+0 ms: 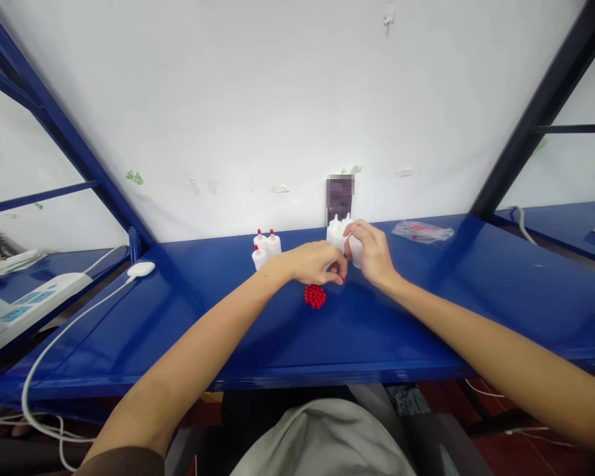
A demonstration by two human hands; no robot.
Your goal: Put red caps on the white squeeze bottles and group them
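While my left hand pinches a red cap, my right hand is wrapped round a white bottle beside it; the clear bag further right's got red stuff inside.

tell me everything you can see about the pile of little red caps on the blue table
The pile of red caps is a tight, roughly round cluster of many small, glossy, bright red pieces that look like plastic, too small to count reliably. It rests on the blue table, just nearer the wearer than the left hand, which does not visibly touch it.
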